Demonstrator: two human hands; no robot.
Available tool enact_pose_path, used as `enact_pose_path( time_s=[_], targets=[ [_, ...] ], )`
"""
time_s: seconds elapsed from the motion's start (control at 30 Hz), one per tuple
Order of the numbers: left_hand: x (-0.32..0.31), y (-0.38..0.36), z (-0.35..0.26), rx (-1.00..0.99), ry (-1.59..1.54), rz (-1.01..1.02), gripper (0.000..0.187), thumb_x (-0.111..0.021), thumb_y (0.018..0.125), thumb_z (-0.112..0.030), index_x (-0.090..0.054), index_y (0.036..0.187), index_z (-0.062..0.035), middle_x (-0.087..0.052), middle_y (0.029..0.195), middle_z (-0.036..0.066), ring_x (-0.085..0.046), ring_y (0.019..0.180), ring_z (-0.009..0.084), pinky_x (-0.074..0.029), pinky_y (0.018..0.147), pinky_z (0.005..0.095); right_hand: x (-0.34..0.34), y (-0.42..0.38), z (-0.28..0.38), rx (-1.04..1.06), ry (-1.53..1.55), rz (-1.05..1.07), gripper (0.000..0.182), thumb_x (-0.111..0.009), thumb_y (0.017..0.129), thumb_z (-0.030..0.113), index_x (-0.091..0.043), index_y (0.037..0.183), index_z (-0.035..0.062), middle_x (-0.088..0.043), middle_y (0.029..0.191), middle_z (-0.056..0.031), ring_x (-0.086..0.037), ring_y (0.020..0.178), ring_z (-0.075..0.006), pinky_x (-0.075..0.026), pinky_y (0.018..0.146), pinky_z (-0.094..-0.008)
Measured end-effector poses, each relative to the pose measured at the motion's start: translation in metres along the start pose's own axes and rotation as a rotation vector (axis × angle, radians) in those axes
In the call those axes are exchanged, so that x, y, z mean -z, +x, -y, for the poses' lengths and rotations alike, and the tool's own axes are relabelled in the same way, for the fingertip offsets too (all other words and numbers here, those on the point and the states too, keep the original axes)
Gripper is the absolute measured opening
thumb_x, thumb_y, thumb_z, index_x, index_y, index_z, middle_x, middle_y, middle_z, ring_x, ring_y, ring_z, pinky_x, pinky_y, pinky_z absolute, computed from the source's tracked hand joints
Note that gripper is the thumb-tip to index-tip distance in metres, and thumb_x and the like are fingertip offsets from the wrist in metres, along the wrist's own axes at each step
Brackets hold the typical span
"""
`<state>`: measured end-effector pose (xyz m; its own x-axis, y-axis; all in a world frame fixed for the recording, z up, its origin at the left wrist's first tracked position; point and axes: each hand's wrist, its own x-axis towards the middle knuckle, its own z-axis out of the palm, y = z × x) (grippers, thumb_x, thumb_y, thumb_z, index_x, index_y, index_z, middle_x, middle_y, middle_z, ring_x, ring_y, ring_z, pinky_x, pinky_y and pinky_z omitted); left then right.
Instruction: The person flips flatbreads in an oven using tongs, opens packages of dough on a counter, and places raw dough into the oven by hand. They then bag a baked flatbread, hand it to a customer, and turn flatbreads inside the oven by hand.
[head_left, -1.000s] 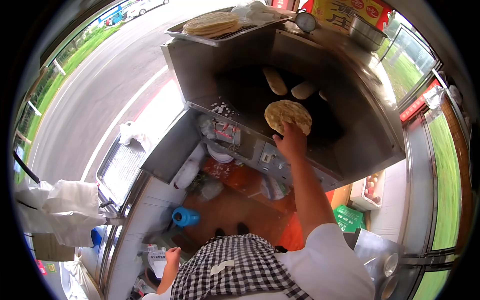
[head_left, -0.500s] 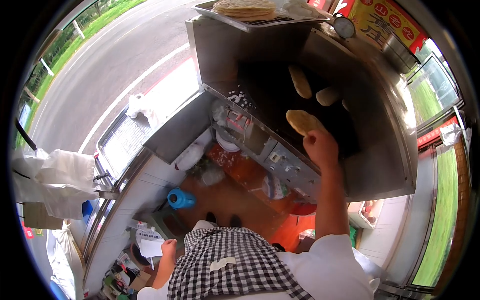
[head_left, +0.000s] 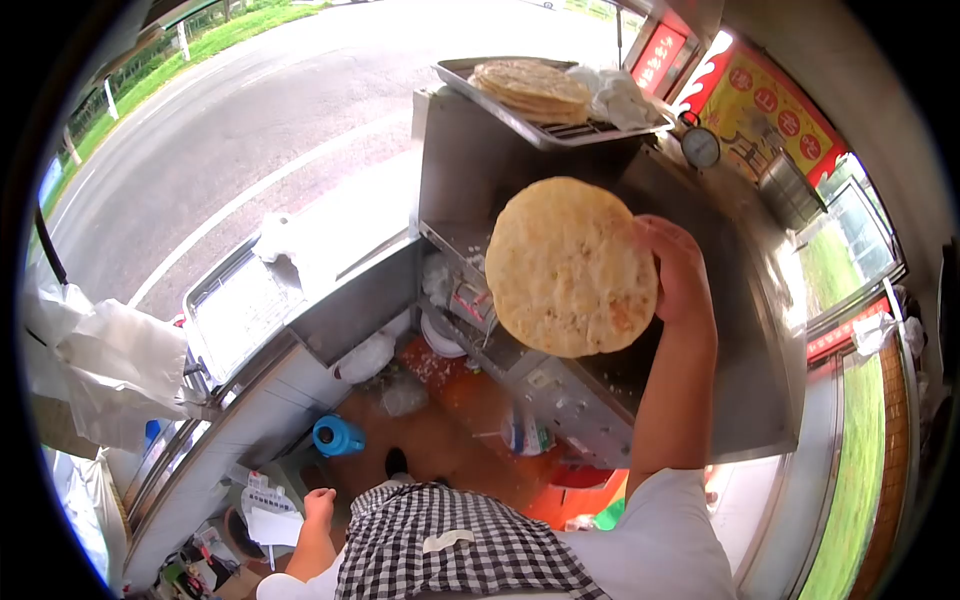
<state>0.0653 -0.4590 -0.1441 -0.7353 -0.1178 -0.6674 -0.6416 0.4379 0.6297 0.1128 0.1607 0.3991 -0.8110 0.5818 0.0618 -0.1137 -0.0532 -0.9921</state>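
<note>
My right hand point(head_left: 675, 268) grips a large round flatbread point(head_left: 572, 268) by its right edge, with the fingers behind it. The bread is pale golden with a browned spot at lower right, and its broad face is turned up to me. It is held up over the front of the metal oven point(head_left: 745, 375) and hides much of the dark opening. My left hand point(head_left: 318, 505) hangs low at my left side, its fingers curled in with nothing visible in them. White paper point(head_left: 272, 527) lies beside that hand, apart from it.
A tray point(head_left: 545, 138) with stacked flatbreads point(head_left: 530, 90) and a white bag point(head_left: 620, 98) sits on the oven's back edge. A dial gauge point(head_left: 700, 148) and a metal pot point(head_left: 790, 190) are at right. A wire rack point(head_left: 240, 305) stands left; a blue flask point(head_left: 337, 436) is on the floor.
My right hand has lifted the flatbread up from the oven and turned its broad face toward me. The oblong breads visible in the oven are now out of sight. My left hand stays low.
</note>
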Motion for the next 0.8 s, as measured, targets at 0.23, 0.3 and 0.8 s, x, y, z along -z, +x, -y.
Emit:
enact_pose_path(
  time_s=[0.23, 0.3, 0.8],
  targets=[
    [0.006, 0.014, -0.018, 0.010, -0.031, -0.070, 0.031, -0.076, 0.079, -0.015, -0.072, 0.103, 0.0034, -0.070, 0.086, 0.010, -0.064, 0.077, 0.0190, -0.051, 0.071, 0.0337, -0.033, 0.149, 0.048, 0.152, 0.532, -0.070, 0.018, -0.061, 0.097, 0.019, -0.064, 0.104, 0.0021, -0.068, 0.089, -0.0078, -0.065, 0.075, -0.0176, -0.054, 0.063, -0.0315],
    [0.014, 0.020, -0.010, 0.031, -0.037, -0.071, 0.031, -0.076, 0.079, -0.015, -0.072, 0.104, 0.0033, -0.070, 0.086, 0.010, -0.064, 0.077, 0.0193, -0.051, 0.071, 0.0339, -0.005, 0.191, 0.032, 0.191, 0.474, -0.017, 0.017, -0.059, 0.099, 0.020, -0.063, 0.101, 0.0042, -0.067, 0.087, -0.0074, -0.064, 0.072, -0.0183, -0.054, 0.064, -0.0333],
    [0.036, 0.023, 0.014, 0.059, -0.010, -0.060, 0.023, -0.077, 0.079, -0.014, -0.072, 0.095, 0.0023, -0.070, 0.085, 0.010, -0.064, 0.079, 0.0199, -0.051, 0.073, 0.0355, -0.053, 0.152, 0.026, 0.342, -0.248, -0.369, 0.027, -0.067, 0.093, 0.027, -0.069, 0.109, 0.0055, -0.067, 0.092, -0.0002, -0.060, 0.076, -0.0086, -0.050, 0.064, -0.0251]
  ],
)
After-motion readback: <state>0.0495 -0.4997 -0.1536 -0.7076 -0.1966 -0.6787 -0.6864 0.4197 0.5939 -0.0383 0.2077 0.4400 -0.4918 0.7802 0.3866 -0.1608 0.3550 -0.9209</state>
